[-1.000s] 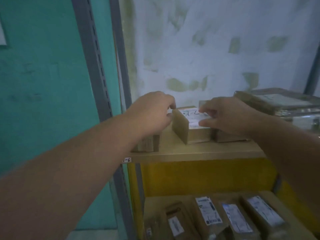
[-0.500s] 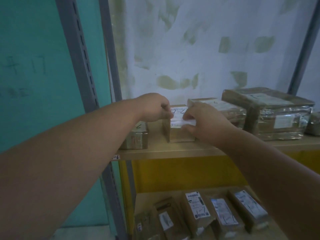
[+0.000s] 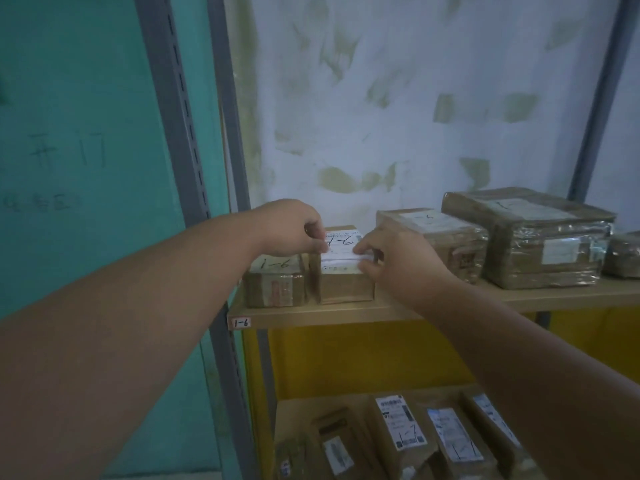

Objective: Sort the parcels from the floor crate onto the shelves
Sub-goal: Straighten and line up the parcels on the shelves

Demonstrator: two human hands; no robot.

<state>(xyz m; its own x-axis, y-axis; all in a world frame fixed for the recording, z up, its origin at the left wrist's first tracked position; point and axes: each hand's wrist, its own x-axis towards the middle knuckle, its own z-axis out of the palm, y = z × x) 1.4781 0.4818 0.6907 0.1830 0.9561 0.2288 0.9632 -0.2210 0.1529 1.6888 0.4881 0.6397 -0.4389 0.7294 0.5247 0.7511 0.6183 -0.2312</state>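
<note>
Since a second ago the parcel [image 3: 346,268] has squared up between my fingers, left hand [image 3: 294,230] and right hand [image 3: 394,261] pinching its top corners, so I judge placement nearly done; next, letting go without nudging the neighbouring 1-6 box [image 3: 273,282].

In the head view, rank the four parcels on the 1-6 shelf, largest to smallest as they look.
1. Plastic-wrapped parcel.
2. Taped parcel to its left.
3. Held parcel and the parcel marked 1-6: too alike to rank, both partly hidden by the hands.
</note>
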